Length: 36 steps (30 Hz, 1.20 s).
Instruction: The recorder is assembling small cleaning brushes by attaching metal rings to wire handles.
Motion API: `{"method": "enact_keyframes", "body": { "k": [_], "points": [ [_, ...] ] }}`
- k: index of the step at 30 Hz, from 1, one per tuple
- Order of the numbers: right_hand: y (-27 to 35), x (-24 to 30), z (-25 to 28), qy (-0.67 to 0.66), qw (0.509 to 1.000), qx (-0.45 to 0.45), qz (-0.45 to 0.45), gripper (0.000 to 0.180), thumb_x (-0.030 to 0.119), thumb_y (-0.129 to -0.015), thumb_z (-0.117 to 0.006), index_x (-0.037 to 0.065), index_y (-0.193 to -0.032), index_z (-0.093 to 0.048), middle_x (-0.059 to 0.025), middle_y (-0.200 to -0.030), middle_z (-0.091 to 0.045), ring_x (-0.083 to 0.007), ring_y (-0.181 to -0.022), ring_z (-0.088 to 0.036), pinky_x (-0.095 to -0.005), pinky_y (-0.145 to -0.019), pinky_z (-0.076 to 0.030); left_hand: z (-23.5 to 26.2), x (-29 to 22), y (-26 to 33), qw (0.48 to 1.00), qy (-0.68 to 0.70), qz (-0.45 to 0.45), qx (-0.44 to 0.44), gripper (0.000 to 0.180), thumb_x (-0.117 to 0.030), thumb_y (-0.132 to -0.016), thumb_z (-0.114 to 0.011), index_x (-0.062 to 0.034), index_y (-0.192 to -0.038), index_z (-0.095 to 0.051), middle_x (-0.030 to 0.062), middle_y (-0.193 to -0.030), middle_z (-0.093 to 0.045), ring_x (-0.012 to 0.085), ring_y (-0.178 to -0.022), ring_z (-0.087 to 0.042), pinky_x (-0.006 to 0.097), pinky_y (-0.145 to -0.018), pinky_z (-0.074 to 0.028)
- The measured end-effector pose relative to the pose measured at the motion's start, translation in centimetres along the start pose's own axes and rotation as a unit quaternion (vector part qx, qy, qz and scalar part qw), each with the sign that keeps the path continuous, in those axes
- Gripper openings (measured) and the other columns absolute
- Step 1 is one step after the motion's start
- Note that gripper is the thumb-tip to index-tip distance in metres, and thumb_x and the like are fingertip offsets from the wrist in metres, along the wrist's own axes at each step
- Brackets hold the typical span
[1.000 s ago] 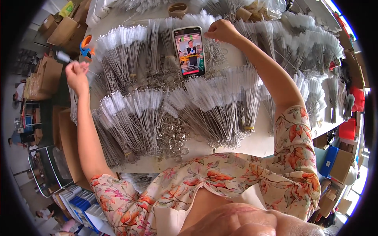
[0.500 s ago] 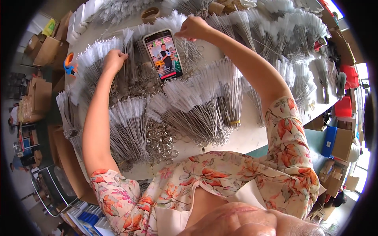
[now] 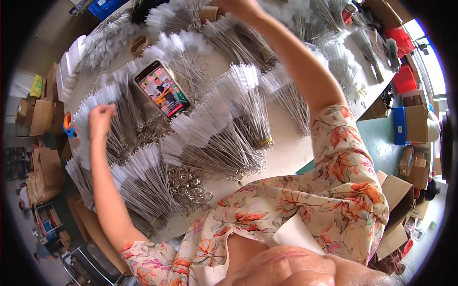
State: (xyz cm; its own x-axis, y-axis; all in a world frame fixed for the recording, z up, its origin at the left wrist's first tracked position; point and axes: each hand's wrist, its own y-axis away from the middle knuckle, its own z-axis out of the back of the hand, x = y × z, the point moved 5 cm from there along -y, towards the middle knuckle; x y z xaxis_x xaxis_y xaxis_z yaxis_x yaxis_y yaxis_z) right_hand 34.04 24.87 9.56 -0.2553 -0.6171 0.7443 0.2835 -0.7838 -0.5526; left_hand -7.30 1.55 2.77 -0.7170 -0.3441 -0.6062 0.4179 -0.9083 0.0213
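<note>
Right hand (image 3: pixel 238 6): moved farther beyond phone (image 3: pixel 162 89); grip cannot be told. Left hand (image 3: pixel 101 120): curled closed, contents unclear; brushes (image 3: pixel 116 137) beside could be scattered by snagging.

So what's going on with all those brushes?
A person in a flowery top is at a table covered in wire brushes. The left hand is at the brushes on the left; I can't tell if it holds one. The right hand is partly cut off at the top edge. A lit phone and loose metal rings sit among the brushes.
</note>
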Motion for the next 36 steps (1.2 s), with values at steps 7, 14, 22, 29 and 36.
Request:
{"method": "enact_keyframes", "body": {
  "k": [7,14,22,29,36],
  "points": [
    [7.4,-11.1,16.4,0.475,0.791,0.292,-0.251,0.021,0.028,-0.066,-0.068,0.012,-0.08,-0.068,-0.0047,-0.065,-0.065,-0.0156,-0.06,-0.063,-0.0328,-0.061,-0.051,4.9,-4.8,8.6,0.888,0.433,0.131,0.077,0.038,-0.005,-0.085,-0.053,-0.0045,-0.122,-0.043,0.0018,-0.071,-0.052,-0.0005,-0.042,-0.031,0.013,-0.032,-0.021],
    [10.1,-15.3,17.6,0.468,0.767,0.259,-0.353,0.014,0.019,-0.064,-0.069,0.015,-0.078,-0.069,-0.0033,-0.081,-0.067,-0.0221,-0.08,-0.064,-0.0363,-0.069,-0.049,4.3,-5.3,14.3,0.869,0.461,0.166,0.076,0.044,-0.007,-0.088,-0.051,-0.003,-0.13,-0.039,0.003,-0.077,-0.055,-0.0009,-0.047,-0.033,0.013,-0.036,-0.022],
    [6.7,-2.2,17.5,0.262,0.918,0.181,-0.235,0.016,0.016,-0.085,-0.054,0.006,-0.089,-0.066,-0.0044,-0.071,-0.063,-0.0093,-0.052,-0.057,-0.0226,-0.046,-0.048,6.7,-4.2,21.4,0.89,0.446,0.088,-0.036,0.034,-0.009,-0.09,-0.05,0.0009,-0.122,-0.047,0.0022,-0.09,-0.056,0.002,-0.06,-0.041,0.013,-0.047,-0.033],
    [5.5,-5.6,5.5,0.368,0.894,0.249,-0.047,0.035,0.014,-0.086,-0.048,0.014,-0.122,-0.047,-0.0105,-0.076,-0.06,-0.017,-0.066,-0.061,-0.027,-0.05,-0.051,3.9,-4.0,25.2,0.832,0.546,0.094,0.008,0.022,-0.019,-0.092,-0.05,0.0004,-0.101,-0.057,-0.0008,-0.07,-0.048,0.0009,-0.049,-0.032,0.014,-0.038,-0.022],
    [6.8,-6.6,-0.1,0.44,0.854,0.203,-0.191,0.033,0.033,-0.066,-0.063,0.014,-0.093,-0.066,-0.014,-0.097,-0.064,-0.0325,-0.094,-0.06,-0.0432,-0.08,-0.047,3.8,-1.1,30.9,0.828,0.54,0.147,-0.042,0.024,-0.022,-0.092,-0.05,-0.0001,-0.095,-0.059,-0.0007,-0.065,-0.047,0.0019,-0.047,-0.031,0.016,-0.037,-0.019]
  ]
}}
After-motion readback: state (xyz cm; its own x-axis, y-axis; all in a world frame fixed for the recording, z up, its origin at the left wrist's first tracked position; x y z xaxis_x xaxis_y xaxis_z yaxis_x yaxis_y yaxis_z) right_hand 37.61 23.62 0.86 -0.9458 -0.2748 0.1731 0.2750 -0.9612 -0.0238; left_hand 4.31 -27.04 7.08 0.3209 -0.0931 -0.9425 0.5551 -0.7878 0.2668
